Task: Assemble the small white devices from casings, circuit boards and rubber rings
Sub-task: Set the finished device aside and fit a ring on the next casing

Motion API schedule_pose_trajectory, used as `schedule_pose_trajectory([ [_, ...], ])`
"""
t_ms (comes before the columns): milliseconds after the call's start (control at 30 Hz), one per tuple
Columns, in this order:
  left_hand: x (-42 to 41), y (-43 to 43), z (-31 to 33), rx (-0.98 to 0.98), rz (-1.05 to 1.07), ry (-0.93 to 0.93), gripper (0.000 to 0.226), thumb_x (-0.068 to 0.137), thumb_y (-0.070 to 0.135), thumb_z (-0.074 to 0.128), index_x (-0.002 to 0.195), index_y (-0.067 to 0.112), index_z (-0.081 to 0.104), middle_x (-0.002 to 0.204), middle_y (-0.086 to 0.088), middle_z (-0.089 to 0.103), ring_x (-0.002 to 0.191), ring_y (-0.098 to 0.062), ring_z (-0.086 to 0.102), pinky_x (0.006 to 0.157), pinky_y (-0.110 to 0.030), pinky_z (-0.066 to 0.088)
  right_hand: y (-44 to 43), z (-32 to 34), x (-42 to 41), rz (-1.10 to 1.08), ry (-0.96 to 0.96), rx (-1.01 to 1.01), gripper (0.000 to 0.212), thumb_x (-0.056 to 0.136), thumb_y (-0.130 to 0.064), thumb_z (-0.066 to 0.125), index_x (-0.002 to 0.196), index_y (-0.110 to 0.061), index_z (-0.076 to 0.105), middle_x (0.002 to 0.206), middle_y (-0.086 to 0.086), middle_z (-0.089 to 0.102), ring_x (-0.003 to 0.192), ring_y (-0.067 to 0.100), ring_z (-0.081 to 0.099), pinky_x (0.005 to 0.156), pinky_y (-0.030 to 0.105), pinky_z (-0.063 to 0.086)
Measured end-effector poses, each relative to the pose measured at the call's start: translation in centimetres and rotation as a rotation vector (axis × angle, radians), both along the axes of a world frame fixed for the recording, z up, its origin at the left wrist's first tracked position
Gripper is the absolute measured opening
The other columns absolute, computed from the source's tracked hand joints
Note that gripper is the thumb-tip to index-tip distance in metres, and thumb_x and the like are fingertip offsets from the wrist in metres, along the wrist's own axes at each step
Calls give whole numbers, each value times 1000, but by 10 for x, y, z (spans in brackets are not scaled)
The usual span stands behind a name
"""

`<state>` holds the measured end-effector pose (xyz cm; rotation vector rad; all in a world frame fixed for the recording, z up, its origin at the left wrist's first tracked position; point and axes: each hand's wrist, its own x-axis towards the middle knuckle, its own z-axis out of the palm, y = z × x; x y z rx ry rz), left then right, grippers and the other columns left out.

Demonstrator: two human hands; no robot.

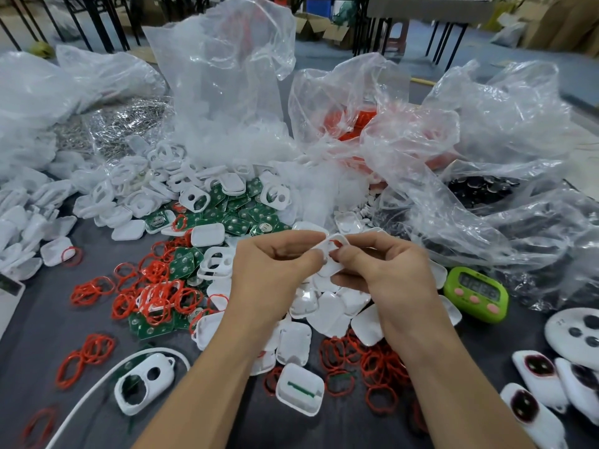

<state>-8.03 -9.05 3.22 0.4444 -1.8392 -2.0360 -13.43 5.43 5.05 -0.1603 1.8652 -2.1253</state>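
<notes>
Looks like a small factory assembly floor, not a home: dark worktable (39,335) buried in bulk white casings (327,306), green circuit boards (246,215) and red rubber rings (155,293) spilling from big clear plastic bags (227,76), with cardboard cartons (324,27) and metal-legged tables (431,8) behind.

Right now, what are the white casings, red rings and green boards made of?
White casings: likely moulded plastic, smooth, soft sheen. Red rings: probably rubber, matte, loops sagging out of round. Green boards: seemingly circuit laminate, glossy green, silvery round pads.
</notes>
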Motion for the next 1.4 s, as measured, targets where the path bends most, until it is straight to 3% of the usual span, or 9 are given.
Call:
schedule_pose_trajectory([
  [200,0,0,4,98,13,18,30,81,-13,75,86,16,84,86,-11,80,77,-19,77,69,-23,59,1,-4,-2,67,41,-39,10,75,-15,88,84,-19,83,85,10,80,76,22,77,66,24,60],
  [367,0,0,6,101,30,17,30,80,-10,75,85,17,84,80,-8,79,67,-12,73,63,-17,54,10,-5,-11,293,-121,-177,38,61,-30,86,96,-17,84,99,8,80,91,15,76,78,25,60],
  [500,-1,4,-1,-279,140,-65,33,85,16,78,92,48,80,80,9,78,66,-7,68,65,-23,54,7,-7,-9,206,-66,-130,28,66,-23,87,93,-19,85,97,10,80,92,19,78,75,24,61],
  [600,2,11,-2,-563,67,-50,44,80,35,74,116,60,68,119,31,69,95,9,67,78,-21,56,4,-9,-9,75,-60,-101,19,84,2,78,96,-13,82,93,14,80,87,25,79,73,25,62],
  [667,3,14,-5,-617,-9,12,60,77,28,78,130,54,64,138,32,59,123,17,53,90,-21,57,5,-10,-10,29,-50,-64,22,87,6,75,102,-10,80,94,14,80,89,29,78,74,29,63],
  [733,3,14,-7,-639,-19,31,69,79,20,85,134,53,60,140,30,58,126,16,51,93,-17,54,6,-10,-9,34,3,-30,23,87,4,75,103,-11,81,94,12,80,90,30,78,76,30,63],
  [900,1,10,-8,-528,-23,41,57,84,8,81,124,48,69,119,30,68,110,5,64,82,-15,55,5,-6,-7,101,-54,-151,17,92,-2,71,102,-10,81,99,15,79,95,28,78,80,28,62],
  [1100,-4,1,-3,-59,-200,58,43,80,16,78,118,34,72,109,4,79,104,-16,74,84,-26,60,8,-4,-9,155,-155,-278,24,94,9,60,106,-4,76,92,13,79,86,20,76,78,27,61],
  [1400,-4,3,0,318,-401,69,31,93,18,65,122,22,74,125,-3,73,118,-18,68,96,-30,57,3,-7,-1,-144,357,78,31,76,5,82,87,-25,84,83,-6,80,80,15,78,74,27,62],
])
